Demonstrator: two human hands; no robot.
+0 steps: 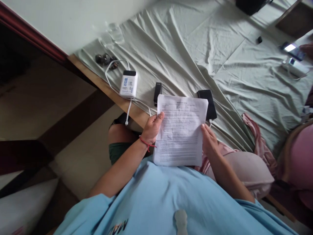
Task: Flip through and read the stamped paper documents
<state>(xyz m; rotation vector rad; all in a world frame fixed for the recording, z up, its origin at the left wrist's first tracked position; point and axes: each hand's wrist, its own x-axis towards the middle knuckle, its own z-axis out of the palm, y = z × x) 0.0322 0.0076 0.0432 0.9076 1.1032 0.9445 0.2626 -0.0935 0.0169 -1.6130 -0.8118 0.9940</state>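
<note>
I hold a printed sheet of paper (181, 130) in front of my chest with both hands. My left hand (152, 128) grips its left edge, thumb on top, with a red thread round the wrist. My right hand (208, 139) grips the right edge, fingers curled behind the sheet. The sheet covers part of a black phone (209, 100) lying on the bed. My light blue shirt fills the bottom of the view.
A bed with a pale green sheet (190, 49) lies ahead. On it near the edge sit a white power bank (128, 84) with cables, a small black device (157, 92), and dark earphones (105, 59). Another person in pink (302, 160) sits at the right. A lit phone (292, 49) lies at the far right.
</note>
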